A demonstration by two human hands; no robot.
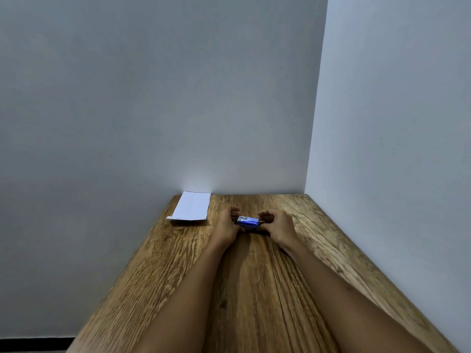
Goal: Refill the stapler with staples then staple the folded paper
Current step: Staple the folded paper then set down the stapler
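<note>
— Low in the middle of the frame, what are the hands doing?

— Both meet over a small blue box [247, 221], likely the staple box. The left hand [227, 223] grips its left end, the right hand [276, 225] curls at its right end, fingers narrow. Something dark lies beneath on the wooden table [254, 289]; whether it is the stapler, I cannot tell.

— And the folded paper [191, 206]?

— Left of the hands, near the wall, untouched.

— So which step?

— Refilling, I judge: getting staples out. Next calls for sliding the box open and pinching out a strip without breaking it.
</note>
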